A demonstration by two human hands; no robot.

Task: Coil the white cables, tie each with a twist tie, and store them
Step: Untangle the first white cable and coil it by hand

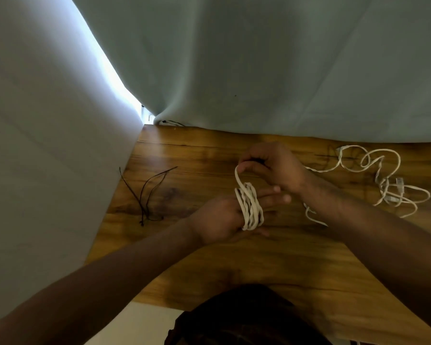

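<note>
Seemingly mid-coil, as the head view is showing it, the person is using the left hand (219,217) as a spool. Its fingers (276,197) are stretching out straight and close together, gripping nothing, so that the turns of the white cable (250,207) are sitting wrapped around them in even loops. The right hand (274,165) is hovering just above, its fingers curling and pinching the running strand, which is rising from the wound turns. Held that way, it is probably feeding the next wrap over the left hand.

The unwound rest of the cable (373,160) is lying in loose curls on the wooden table (209,265) to the right, a clear plug (399,181) among them, so a good deal is waiting to be wound. Black twist ties (149,192) are lying well apart to the left, likely parked within reach for tying. A pale curtain (284,70) is hanging behind the table.
</note>
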